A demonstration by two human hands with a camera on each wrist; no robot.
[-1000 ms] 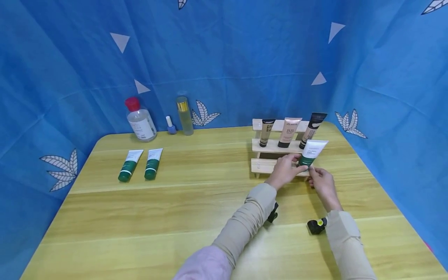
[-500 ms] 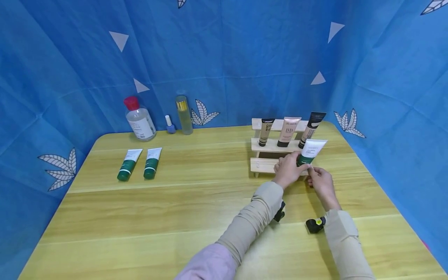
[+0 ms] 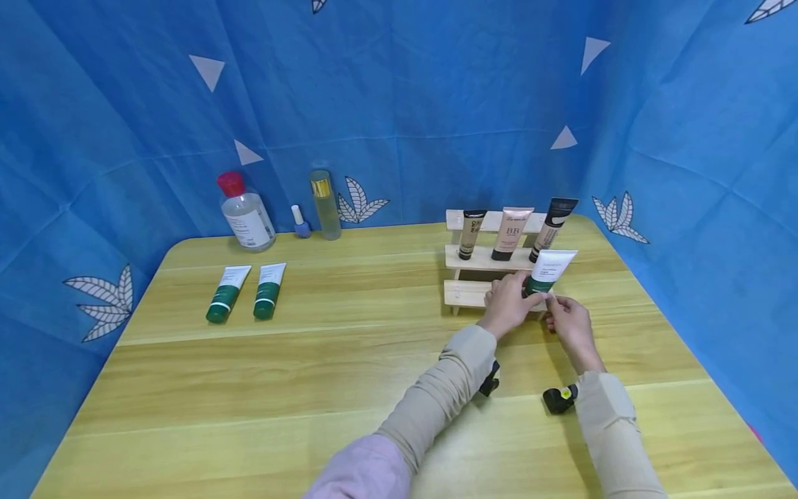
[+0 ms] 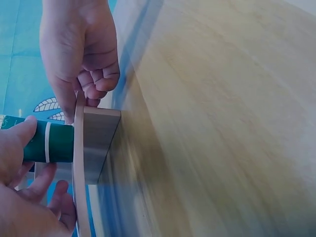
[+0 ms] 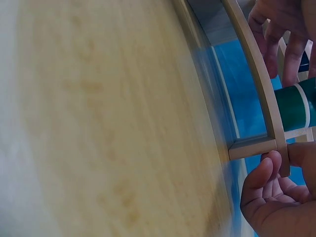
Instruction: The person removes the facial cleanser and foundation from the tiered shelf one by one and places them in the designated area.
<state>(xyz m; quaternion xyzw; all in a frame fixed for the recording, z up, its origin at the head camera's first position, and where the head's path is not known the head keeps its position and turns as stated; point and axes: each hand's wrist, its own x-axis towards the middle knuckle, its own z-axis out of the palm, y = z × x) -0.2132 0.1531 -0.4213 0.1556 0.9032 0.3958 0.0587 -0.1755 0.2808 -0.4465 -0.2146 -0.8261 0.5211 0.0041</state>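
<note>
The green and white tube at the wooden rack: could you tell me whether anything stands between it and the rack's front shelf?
Nothing visible does. The green and white tube already has its green cap end at the front shelf of the wooden rack, with the left hand and right hand on either side of it.

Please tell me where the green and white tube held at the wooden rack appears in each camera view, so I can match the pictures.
Head: the held tube is right of centre, on the rack's lower step.
Left wrist: its green end is at the left edge.
Right wrist: its green end is at the right edge.
Shared landmark: the wooden rack.
</note>
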